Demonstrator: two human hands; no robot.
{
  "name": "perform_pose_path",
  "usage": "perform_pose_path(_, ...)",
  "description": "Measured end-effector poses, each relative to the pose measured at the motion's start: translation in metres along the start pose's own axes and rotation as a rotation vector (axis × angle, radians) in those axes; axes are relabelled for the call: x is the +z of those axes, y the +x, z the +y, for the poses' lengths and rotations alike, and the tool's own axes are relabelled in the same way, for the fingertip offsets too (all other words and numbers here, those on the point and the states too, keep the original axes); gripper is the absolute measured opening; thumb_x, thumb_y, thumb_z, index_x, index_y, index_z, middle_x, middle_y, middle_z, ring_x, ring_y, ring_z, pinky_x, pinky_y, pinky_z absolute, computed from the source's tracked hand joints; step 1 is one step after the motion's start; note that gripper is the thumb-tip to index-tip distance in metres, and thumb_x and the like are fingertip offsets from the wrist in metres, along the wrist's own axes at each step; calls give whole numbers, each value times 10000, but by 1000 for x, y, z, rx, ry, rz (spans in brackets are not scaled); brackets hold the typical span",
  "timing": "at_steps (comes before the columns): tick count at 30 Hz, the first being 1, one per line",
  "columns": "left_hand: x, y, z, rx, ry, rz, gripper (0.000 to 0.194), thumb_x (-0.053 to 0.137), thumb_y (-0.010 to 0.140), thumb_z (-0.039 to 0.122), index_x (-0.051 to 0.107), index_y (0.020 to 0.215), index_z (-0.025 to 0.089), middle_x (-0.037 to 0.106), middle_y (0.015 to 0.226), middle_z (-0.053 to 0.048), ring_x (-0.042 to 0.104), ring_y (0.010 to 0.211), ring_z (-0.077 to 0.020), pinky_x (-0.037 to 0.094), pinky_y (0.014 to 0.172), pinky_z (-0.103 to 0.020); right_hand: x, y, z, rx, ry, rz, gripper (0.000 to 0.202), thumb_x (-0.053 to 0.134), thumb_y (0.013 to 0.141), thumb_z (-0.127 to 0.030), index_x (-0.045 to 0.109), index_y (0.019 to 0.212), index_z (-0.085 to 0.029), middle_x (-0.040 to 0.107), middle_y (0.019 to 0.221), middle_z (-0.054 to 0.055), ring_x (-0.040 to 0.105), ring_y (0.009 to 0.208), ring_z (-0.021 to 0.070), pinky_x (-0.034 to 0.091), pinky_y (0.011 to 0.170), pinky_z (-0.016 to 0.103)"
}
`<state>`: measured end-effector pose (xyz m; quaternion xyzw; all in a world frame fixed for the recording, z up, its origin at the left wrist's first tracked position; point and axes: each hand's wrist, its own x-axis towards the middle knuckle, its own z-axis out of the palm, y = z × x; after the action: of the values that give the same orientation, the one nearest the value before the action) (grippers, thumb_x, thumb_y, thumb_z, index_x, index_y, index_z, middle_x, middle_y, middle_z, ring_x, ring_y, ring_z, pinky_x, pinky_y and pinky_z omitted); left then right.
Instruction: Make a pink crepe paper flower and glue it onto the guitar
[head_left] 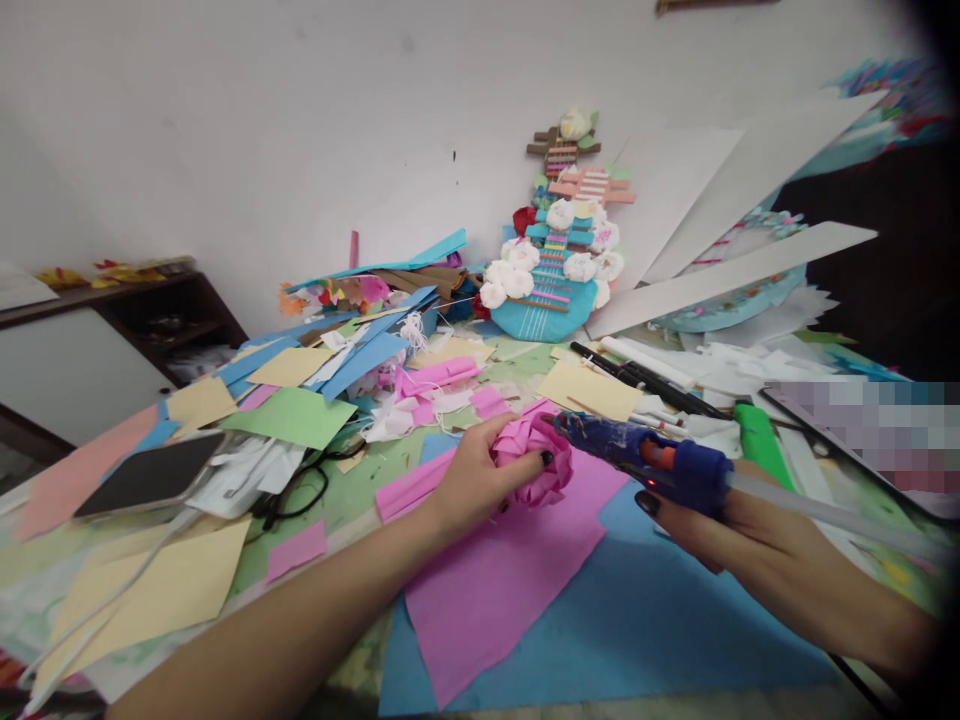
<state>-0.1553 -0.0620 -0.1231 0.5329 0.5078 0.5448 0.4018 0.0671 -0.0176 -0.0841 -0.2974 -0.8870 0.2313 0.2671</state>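
Observation:
Between the thumb and fingers of my left hand [476,470] is a pink paper flower [551,475] with layered, folded petals. My right hand [720,530] grips a blue hot glue gun [645,455], a small red light glowing on its side and a long pale glue stick [825,515] coming out of its back. The gun's nozzle points left and meets the flower's upper right edge; whether it touches cannot be told. Beneath both hands lie a pink paper sheet [495,610] and a larger blue sheet [660,640].
A guitar-shaped paper decoration [551,300] with white flowers leans against the wall. On the left are a phone [154,475], black-framed glasses [300,500] and paper scraps. Black pens [637,375], a green tool [761,440] and a tablet-like device [817,440] lie right.

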Motion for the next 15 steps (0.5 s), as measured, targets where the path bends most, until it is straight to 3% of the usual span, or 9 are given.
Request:
perform_pose_path(9, -1, 0, 0, -1, -1, 51, 199, 662, 697, 236, 621, 852, 118, 639, 731, -24, 580, 628, -133, 450, 583, -227, -3, 0, -6, 11, -34, -34, 315, 415, 863, -387, 594, 671, -214, 536, 594, 6, 490, 527, 159, 417, 486, 257)
perform_pose_path(15, -4, 2, -2, 32, -18, 112, 210, 671, 691, 259, 620, 842, 122, 622, 696, -12, 564, 590, -121, 435, 556, -221, -4, 2, -6, -24, -43, -24, 271, 417, 851, -380, 571, 689, -226, 590, 627, 9, 538, 561, 177, 432, 492, 260)
